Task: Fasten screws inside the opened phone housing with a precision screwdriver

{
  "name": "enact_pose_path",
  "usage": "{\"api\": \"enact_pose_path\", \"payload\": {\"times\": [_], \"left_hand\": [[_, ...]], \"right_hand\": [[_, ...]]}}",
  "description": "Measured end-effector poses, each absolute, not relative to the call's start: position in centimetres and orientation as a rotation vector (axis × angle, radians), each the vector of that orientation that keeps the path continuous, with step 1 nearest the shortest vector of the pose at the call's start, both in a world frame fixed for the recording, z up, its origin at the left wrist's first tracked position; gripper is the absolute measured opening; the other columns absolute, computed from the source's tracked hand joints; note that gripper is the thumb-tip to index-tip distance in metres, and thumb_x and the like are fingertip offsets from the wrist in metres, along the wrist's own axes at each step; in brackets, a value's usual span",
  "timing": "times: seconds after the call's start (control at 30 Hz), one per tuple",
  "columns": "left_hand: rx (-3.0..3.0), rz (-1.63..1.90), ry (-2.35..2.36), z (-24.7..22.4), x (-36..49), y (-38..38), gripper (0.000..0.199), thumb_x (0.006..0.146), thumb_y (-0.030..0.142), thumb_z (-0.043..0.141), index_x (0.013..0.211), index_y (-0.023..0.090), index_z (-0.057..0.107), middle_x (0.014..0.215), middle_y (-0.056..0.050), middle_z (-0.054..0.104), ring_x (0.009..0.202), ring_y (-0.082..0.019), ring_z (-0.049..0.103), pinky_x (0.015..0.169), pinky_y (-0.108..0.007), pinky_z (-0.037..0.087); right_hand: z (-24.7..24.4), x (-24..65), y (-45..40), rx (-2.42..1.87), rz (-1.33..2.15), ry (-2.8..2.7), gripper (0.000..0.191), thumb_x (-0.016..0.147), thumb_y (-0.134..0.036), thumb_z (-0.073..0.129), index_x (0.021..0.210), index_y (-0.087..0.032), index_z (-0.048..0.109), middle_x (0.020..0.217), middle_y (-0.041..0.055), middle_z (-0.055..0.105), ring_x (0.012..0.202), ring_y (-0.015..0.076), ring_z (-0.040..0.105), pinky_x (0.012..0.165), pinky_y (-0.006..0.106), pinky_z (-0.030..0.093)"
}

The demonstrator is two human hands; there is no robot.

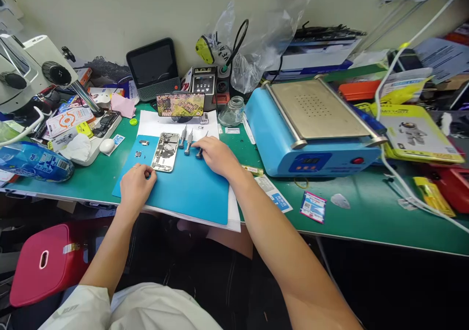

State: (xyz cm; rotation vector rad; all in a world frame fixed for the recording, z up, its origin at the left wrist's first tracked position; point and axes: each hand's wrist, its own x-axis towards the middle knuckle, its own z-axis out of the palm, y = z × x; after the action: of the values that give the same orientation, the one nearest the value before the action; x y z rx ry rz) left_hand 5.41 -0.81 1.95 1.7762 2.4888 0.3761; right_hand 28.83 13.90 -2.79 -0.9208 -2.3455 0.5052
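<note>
An opened phone (165, 152) lies on the blue work mat (190, 193), its inner parts exposed. My left hand (136, 186) rests on the mat by the phone's lower left corner, fingers curled in a pinch; whatever they hold is hidden. Small phone parts (144, 143) lie left of the phone, with a small camera-like module (138, 154) below them. Two screwdrivers, one grey (182, 137) and another beside it (188, 143), lie right of the phone. With its fingers around a third, darker screwdriver (199, 153), my right hand (216, 155) covers part of that tool.
A propped phone (181, 105) shows a game behind the mat. To the right stands a blue heating-plate machine (315, 125), beside a glass jar (232, 111). A microscope (47, 71), boxes and a blue packet (36, 161) crowd the left. A white cable (384, 149) crosses the right side.
</note>
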Motion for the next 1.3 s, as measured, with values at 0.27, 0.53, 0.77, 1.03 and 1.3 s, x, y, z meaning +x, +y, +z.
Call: {"api": "enact_pose_path", "payload": {"times": [0.27, 0.53, 0.77, 1.03, 1.3], "left_hand": [[2.033, 0.312, 2.177, 2.3, 2.7, -0.5, 0.019, 0.099, 0.032, 0.055, 0.094, 0.022, 0.070, 0.096, -0.005, 0.070, 0.088, -0.023, 0.067, 0.077, -0.033, 0.043], [2.037, 0.500, 2.152, 2.8, 0.6, -0.6, 0.020, 0.101, 0.033, 0.053, 0.095, 0.021, 0.068, 0.093, -0.004, 0.068, 0.085, -0.021, 0.064, 0.079, -0.031, 0.046], [1.972, 0.493, 2.189, 3.0, -0.8, 1.0, 0.015, 0.097, 0.030, 0.058, 0.093, 0.021, 0.070, 0.096, -0.006, 0.071, 0.092, -0.023, 0.066, 0.083, -0.033, 0.047], [2.007, 0.444, 2.052, 2.3, 0.6, 0.9, 0.017, 0.098, 0.030, 0.059, 0.095, 0.021, 0.072, 0.095, -0.004, 0.072, 0.086, -0.022, 0.066, 0.081, -0.032, 0.047], [2.014, 0.453, 2.050, 2.3, 0.6, 0.7, 0.023, 0.099, 0.032, 0.055, 0.099, 0.021, 0.076, 0.098, -0.006, 0.073, 0.087, -0.023, 0.066, 0.081, -0.033, 0.048]], "right_hand": [[-3.1, 28.8, 14.1, -0.917, 0.510, -2.313, 0.045, 0.087, -0.001, 0.044, 0.116, -0.016, 0.075, 0.116, 0.0125, 0.077, 0.109, 0.0299, 0.065, 0.096, 0.044, 0.053], [-3.5, 28.9, 14.4, -0.906, 0.500, -2.274, 0.044, 0.085, -0.003, 0.045, 0.113, -0.018, 0.076, 0.114, 0.0111, 0.077, 0.108, 0.0289, 0.067, 0.097, 0.043, 0.055], [-3.2, 29.1, 14.2, -0.916, 0.489, -2.153, 0.034, 0.088, -0.010, 0.048, 0.105, -0.020, 0.076, 0.109, 0.0104, 0.076, 0.103, 0.0271, 0.070, 0.094, 0.042, 0.056], [-3.2, 28.9, 13.9, -0.924, 0.496, -2.122, 0.033, 0.087, -0.010, 0.048, 0.099, -0.019, 0.077, 0.104, 0.0104, 0.077, 0.096, 0.0265, 0.072, 0.089, 0.041, 0.057], [-3.0, 28.9, 13.9, -0.928, 0.517, -2.120, 0.031, 0.089, -0.012, 0.049, 0.099, -0.020, 0.077, 0.104, 0.0097, 0.078, 0.096, 0.0269, 0.072, 0.089, 0.042, 0.057]]}}
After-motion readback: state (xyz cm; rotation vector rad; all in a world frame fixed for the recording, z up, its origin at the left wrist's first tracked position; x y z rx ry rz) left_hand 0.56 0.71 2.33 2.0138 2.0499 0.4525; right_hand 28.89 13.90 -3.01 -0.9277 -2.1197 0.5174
